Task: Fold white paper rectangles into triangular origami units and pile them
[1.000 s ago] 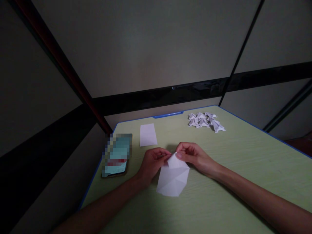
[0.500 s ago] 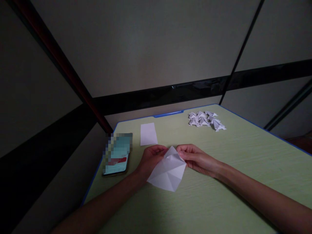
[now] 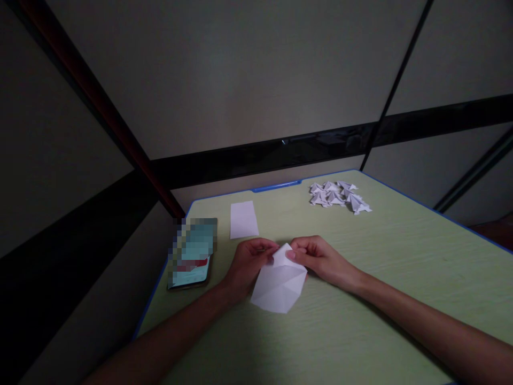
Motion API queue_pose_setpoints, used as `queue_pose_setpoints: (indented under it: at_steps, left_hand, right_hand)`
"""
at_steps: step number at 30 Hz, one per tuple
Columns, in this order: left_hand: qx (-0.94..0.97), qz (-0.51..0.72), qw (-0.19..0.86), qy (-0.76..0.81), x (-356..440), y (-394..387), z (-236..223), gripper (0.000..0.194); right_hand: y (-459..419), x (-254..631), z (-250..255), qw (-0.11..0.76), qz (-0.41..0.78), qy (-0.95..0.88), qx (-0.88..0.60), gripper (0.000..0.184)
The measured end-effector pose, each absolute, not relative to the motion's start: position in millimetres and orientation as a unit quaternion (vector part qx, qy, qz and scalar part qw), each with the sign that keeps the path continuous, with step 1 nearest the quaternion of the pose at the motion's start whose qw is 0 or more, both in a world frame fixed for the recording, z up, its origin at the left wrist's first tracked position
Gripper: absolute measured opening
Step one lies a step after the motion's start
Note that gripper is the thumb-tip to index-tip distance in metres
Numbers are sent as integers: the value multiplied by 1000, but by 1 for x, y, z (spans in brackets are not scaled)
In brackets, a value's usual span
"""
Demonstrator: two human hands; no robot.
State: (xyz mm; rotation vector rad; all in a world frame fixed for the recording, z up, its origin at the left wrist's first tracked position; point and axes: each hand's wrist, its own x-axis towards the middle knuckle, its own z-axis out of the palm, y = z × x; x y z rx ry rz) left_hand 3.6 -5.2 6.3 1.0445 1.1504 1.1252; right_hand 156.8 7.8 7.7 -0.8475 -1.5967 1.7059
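A creased white paper sheet (image 3: 279, 286) lies partly raised over the green table (image 3: 393, 267) in front of me. My left hand (image 3: 250, 260) pinches its far tip from the left, fingers closed. From the right, my right hand (image 3: 316, 258) pinches the same tip, fingers curled. The two hands nearly touch at the paper's top corner. The sheet's near end points toward me and rests on the table.
A flat white paper rectangle (image 3: 243, 220) lies behind my left hand. A phone (image 3: 193, 255) with a lit screen sits at the table's left edge. Several folded white paper figures (image 3: 337, 196) are piled at the far right. A blue rim borders the table; dark walls stand behind.
The sheet has swung slightly: its near point shifted left half a second ago, then back toward the middle. Both hands stay pinched on the top corner and have edged a little away from me.
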Motion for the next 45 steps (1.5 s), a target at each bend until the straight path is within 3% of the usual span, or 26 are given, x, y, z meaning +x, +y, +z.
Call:
queue_pose_setpoints:
  at_steps: [16, 29, 39, 45]
  left_hand:
    - [486, 454, 599, 446, 0, -5, 2, 10]
    - [538, 422, 589, 430, 0, -6, 6, 10]
    - [528, 422, 569, 467, 3, -8, 2, 12]
    - [496, 478, 547, 477, 3, -8, 6, 14]
  right_hand:
    - [3, 156, 7, 322, 653, -615, -303, 36]
    - [4, 161, 8, 299, 531, -734, -300, 33]
    - [7, 156, 7, 413, 559, -641, -326, 22]
    - [6, 157, 12, 389, 566, -631, -361, 26]
